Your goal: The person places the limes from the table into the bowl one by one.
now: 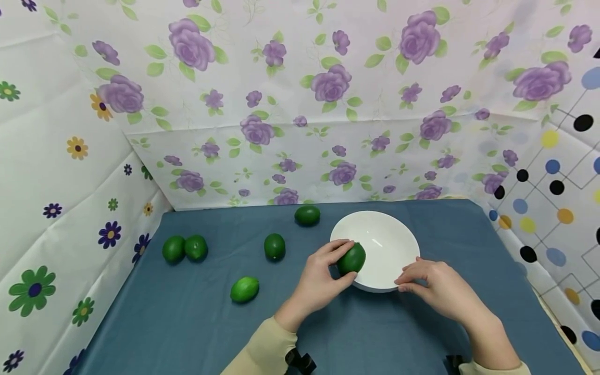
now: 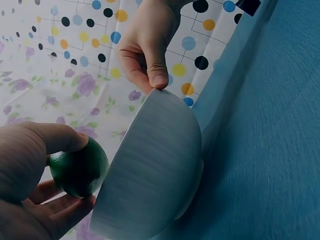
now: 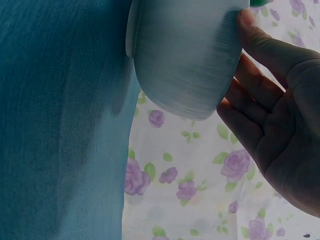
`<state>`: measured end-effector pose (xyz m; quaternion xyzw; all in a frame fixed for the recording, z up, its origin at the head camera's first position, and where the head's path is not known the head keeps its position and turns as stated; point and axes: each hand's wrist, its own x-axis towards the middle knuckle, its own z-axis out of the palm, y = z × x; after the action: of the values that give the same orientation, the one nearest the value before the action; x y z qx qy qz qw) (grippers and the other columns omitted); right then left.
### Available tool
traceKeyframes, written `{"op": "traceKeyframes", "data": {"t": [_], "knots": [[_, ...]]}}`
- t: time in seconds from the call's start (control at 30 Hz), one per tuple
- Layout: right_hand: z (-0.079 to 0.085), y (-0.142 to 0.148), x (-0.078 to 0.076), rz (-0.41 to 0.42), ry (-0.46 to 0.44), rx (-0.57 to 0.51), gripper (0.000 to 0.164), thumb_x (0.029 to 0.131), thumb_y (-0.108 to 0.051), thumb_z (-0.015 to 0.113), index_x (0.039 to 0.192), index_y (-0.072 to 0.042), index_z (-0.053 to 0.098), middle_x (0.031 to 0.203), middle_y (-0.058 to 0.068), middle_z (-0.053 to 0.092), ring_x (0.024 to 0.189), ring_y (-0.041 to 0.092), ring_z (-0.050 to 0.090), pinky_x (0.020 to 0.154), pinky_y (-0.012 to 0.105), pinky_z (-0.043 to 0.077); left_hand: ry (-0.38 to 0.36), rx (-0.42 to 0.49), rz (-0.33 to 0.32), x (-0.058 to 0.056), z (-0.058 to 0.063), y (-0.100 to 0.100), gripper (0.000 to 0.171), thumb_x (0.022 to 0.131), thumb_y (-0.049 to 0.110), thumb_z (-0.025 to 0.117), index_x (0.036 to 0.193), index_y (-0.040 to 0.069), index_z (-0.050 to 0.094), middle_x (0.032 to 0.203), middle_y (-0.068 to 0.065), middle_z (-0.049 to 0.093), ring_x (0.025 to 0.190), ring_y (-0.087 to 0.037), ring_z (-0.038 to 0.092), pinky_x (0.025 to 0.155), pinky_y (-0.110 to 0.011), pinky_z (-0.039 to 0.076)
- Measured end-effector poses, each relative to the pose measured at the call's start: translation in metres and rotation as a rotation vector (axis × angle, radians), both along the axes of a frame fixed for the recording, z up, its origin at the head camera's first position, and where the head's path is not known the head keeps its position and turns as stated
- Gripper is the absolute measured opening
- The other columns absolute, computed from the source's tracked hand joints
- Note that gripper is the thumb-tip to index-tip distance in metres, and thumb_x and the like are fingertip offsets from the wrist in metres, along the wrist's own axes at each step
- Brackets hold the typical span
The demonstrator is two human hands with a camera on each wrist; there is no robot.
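Looking like early days: your left hand (image 1: 317, 275) curls round one green fruit (image 1: 352, 259) at the bowl (image 1: 386, 242)'s left rim, center-right; your right hand (image 1: 438, 286) pinches its right side. Five other fruits (image 1: 245, 289) sit left and center on the surface (image 1: 187, 323).

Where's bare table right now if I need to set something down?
Free: blue tabletop at front left, nearer than the bright green fruit and the dark green pair; also right of the white bowl, beyond the right hand. Crowded: the bowl's near-left rim, where the left hand holds another fruit.
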<state>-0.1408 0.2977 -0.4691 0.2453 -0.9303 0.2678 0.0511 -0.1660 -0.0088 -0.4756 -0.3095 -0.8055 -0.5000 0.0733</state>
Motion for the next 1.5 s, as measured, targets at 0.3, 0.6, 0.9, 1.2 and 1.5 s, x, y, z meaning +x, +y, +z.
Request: {"op": "traceKeyframes", "data": {"t": [0.3,0.6,0.9,1.2,1.5], "knots": [[-0.001,0.001,0.000,0.015,0.019,-0.007,0.022,0.084,-0.015,0.091,0.098,-0.031,0.086,0.101,-0.028,0.073,0.107,0.012,0.073,0.109,0.051,0.050,0.028,-0.062,-0.044,-0.008,0.003,0.020,0.059,0.095,0.011,0.084,0.151,0.008,0.063,0.150,-0.007,0.059,0.126,-0.021,0.065,0.085,-0.025,0.061],[-0.001,0.000,0.000,0.023,0.045,-0.011,0.024,0.082,-0.013,0.093,0.096,-0.032,0.085,0.099,-0.027,0.073,0.103,0.009,0.073,0.108,0.052,0.051,0.027,-0.192,-0.075,-0.015,0.005,0.034,0.060,0.096,0.015,0.083,0.152,0.007,0.062,0.149,-0.007,0.060,0.130,-0.018,0.063,0.098,-0.019,0.053],[0.001,-0.001,0.002,0.037,0.049,-0.032,0.022,0.083,-0.014,0.092,0.096,-0.031,0.085,0.099,-0.025,0.074,0.102,0.011,0.074,0.107,0.054,0.051,0.040,-0.274,-0.054,-0.020,0.004,0.041,0.059,0.096,0.018,0.082,0.151,0.009,0.064,0.147,-0.006,0.063,0.130,-0.019,0.062,0.102,-0.024,0.053],[0.002,0.002,0.001,0.016,0.029,-0.003,0.022,0.083,-0.015,0.092,0.097,-0.031,0.085,0.099,-0.027,0.073,0.104,0.008,0.073,0.110,0.051,0.050,0.018,-0.401,-0.045,-0.025,0.005,0.048,0.058,0.097,0.023,0.082,0.151,0.013,0.064,0.142,-0.004,0.065,0.122,-0.016,0.064,0.097,-0.024,0.054],[0.001,0.002,0.001,0.017,0.029,-0.004,0.023,0.083,-0.015,0.092,0.097,-0.032,0.085,0.100,-0.028,0.073,0.104,0.008,0.073,0.110,0.049,0.049,0.000,-0.529,-0.046,-0.026,0.007,0.055,0.053,0.097,0.024,0.080,0.147,0.013,0.068,0.138,-0.001,0.070,0.109,-0.011,0.066,0.088,-0.020,0.054]]}}
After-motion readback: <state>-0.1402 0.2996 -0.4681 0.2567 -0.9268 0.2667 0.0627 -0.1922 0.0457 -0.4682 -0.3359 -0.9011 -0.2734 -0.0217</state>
